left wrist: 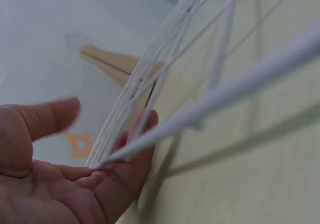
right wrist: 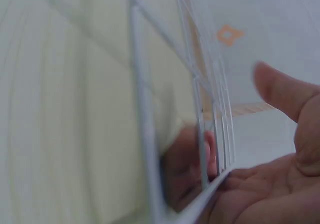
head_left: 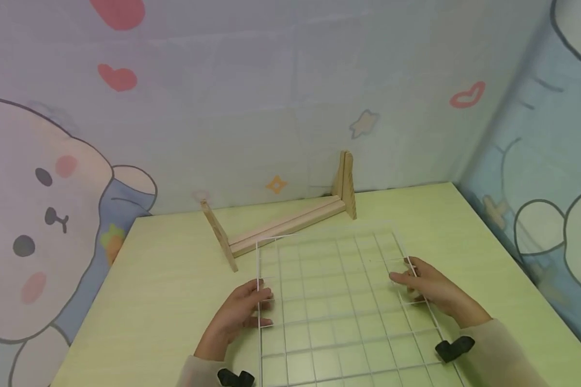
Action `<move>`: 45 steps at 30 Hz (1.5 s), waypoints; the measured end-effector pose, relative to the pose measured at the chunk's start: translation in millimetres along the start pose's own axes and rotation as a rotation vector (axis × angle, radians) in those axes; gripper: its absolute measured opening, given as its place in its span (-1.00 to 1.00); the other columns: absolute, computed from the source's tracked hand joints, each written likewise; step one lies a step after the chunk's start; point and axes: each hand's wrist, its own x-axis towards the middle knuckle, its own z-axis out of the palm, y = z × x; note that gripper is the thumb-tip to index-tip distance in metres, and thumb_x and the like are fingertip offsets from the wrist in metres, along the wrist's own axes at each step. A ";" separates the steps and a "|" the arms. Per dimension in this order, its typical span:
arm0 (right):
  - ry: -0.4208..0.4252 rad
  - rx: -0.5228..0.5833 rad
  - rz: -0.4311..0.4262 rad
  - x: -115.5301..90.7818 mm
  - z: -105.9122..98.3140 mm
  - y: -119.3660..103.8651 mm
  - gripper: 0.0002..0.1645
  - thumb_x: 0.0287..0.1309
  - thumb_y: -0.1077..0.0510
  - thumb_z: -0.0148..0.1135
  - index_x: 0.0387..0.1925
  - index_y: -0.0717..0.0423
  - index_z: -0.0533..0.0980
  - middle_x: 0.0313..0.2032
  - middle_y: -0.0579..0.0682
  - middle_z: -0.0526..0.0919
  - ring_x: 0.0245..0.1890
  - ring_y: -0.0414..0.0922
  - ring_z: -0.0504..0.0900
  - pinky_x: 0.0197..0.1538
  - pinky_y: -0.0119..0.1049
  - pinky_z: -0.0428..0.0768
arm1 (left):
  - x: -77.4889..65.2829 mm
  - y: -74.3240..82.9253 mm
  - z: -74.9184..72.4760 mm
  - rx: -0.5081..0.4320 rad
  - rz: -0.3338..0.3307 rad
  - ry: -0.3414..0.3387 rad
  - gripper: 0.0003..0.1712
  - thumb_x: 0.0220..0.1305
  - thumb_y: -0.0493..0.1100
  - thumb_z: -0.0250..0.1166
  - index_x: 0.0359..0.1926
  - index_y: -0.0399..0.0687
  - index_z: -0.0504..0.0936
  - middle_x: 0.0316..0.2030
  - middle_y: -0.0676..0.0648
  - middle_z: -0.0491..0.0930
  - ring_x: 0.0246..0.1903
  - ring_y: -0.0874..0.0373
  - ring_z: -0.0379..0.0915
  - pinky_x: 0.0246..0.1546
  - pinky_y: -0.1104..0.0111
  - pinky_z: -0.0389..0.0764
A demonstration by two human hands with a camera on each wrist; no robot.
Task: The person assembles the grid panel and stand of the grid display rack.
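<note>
A white wire grid panel is held by its two side edges, tilted over the table. My left hand grips the left edge wire; in the left wrist view its fingers curl beneath the wire while the thumb stands clear of it. On the opposite edge, my right hand holds the panel with fingers hooked under. The right wrist view shows that thumb raised off the wires. Behind the panel stands a wooden frame, a long crossbar joining two upright end pieces.
The pale yellow-green table runs back to a printed cloth wall with hearts and stars. Another cloth panel closes the right side. Small black devices sit at the left wrist and the right wrist.
</note>
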 end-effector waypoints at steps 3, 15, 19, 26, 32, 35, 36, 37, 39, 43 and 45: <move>-0.013 0.081 -0.011 -0.9 2.7 0.4 0.26 0.52 -0.06 0.25 0.66 0.19 -0.48 0.44 0.48 0.18 0.05 0.09 0.57 -0.18 -0.03 0.74 | 0.1 1.7 -1.5 -0.037 -0.005 -0.074 -0.15 0.61 -0.14 0.17 0.68 -0.19 -0.07 0.30 -0.40 0.42 -0.01 -0.01 0.60 -0.17 0.05 0.78; -0.022 0.228 -0.125 -9.6 -0.7 -13.0 -0.05 0.70 0.06 -0.08 0.70 -0.13 -0.45 0.40 0.48 0.29 -0.12 -0.04 0.74 -0.28 0.01 0.78 | -8.7 5.4 -12.3 -0.308 0.021 -0.263 -0.12 0.73 -0.15 -0.05 0.67 0.52 -0.40 0.48 -0.43 0.30 0.18 -0.37 0.59 0.02 -0.15 0.67; -0.009 0.239 -0.156 -12.7 -2.7 -15.3 -0.11 0.72 0.07 -0.15 0.70 -0.15 -0.45 0.40 0.46 0.32 -0.11 -0.03 0.78 -0.23 0.02 0.78 | -8.3 5.9 -9.1 -0.364 0.033 -0.237 -0.27 0.77 -0.07 -0.16 0.67 0.52 -0.32 0.44 -0.36 0.37 0.18 -0.34 0.60 0.04 -0.15 0.66; -0.005 0.239 -0.191 -16.8 -7.1 -19.1 -0.13 0.73 0.09 -0.21 0.69 -0.13 -0.47 0.38 0.45 0.35 -0.08 -0.02 0.80 -0.17 0.02 0.78 | -5.3 11.2 -0.8 -0.419 0.047 -0.128 -0.38 0.78 -0.01 -0.28 0.69 0.36 -0.20 0.34 -0.32 0.49 0.07 -0.23 0.70 -0.04 -0.09 0.72; 0.006 0.220 -0.204 -17.9 -10.6 -23.9 -0.12 0.73 0.04 -0.18 0.69 -0.14 -0.48 0.38 0.51 0.34 -0.10 -0.05 0.80 -0.16 0.00 0.78 | -3.0 16.5 7.9 -0.414 0.082 -0.031 -0.48 0.78 -0.02 -0.28 0.61 0.33 0.03 0.27 -0.30 0.56 -0.02 -0.17 0.75 -0.10 -0.05 0.75; 0.024 0.161 -0.213 -18.2 -12.0 -27.6 -0.06 0.71 -0.04 -0.13 0.69 -0.15 -0.50 0.40 0.52 0.30 0.01 0.08 0.77 -0.14 -0.01 0.78 | -1.6 18.3 12.1 -0.406 0.105 0.003 -0.51 0.77 0.00 -0.28 0.58 0.33 0.08 0.23 -0.29 0.59 -0.08 -0.14 0.78 -0.14 -0.05 0.76; 0.035 0.135 -0.212 -18.8 -12.0 -29.3 -0.04 0.70 -0.07 -0.11 0.69 -0.17 -0.50 0.42 0.52 0.27 0.09 0.16 0.73 -0.12 0.02 0.78 | -1.0 18.5 13.1 -0.403 0.114 0.011 -0.50 0.77 0.01 -0.28 0.59 0.31 0.07 0.22 -0.29 0.59 -0.10 -0.13 0.78 -0.15 -0.04 0.76; 0.051 0.099 -0.217 -19.5 -11.4 -30.8 -0.02 0.70 -0.09 -0.09 0.68 -0.17 -0.51 0.44 0.52 0.23 0.17 0.25 0.66 -0.08 0.05 0.76 | -0.5 18.7 14.0 -0.403 0.123 0.016 -0.49 0.77 0.02 -0.27 0.60 0.30 0.06 0.22 -0.29 0.60 -0.11 -0.12 0.79 -0.16 -0.04 0.76; 0.104 -0.006 -0.236 -21.1 -7.4 -34.8 0.03 0.68 -0.13 -0.05 0.68 -0.13 -0.53 0.50 0.51 0.11 0.35 0.42 0.45 0.08 0.19 0.68 | 0.2 18.7 14.8 -0.396 0.137 0.029 -0.47 0.76 0.06 -0.25 0.62 0.26 0.05 0.21 -0.30 0.61 -0.13 -0.11 0.79 -0.17 -0.04 0.77; 0.285 -0.270 -0.329 -25.9 11.2 -45.4 0.12 0.61 -0.11 0.09 0.68 0.08 -0.45 0.59 0.50 -0.15 0.54 0.53 -0.04 0.34 0.53 0.23 | 1.2 18.1 13.8 -0.375 0.154 0.049 -0.44 0.75 0.08 -0.22 0.63 0.22 0.04 0.20 -0.30 0.62 -0.14 -0.10 0.80 -0.19 -0.04 0.77; 0.382 -0.389 -0.389 -27.6 26.8 -52.8 0.12 0.56 -0.07 0.18 0.69 0.19 -0.32 0.59 0.51 -0.17 0.54 0.55 -0.12 0.34 0.61 0.08 | 2.0 17.8 13.0 -0.366 0.159 0.059 -0.44 0.76 0.06 -0.23 0.64 0.21 0.04 0.19 -0.29 0.62 -0.14 -0.09 0.80 -0.19 -0.03 0.77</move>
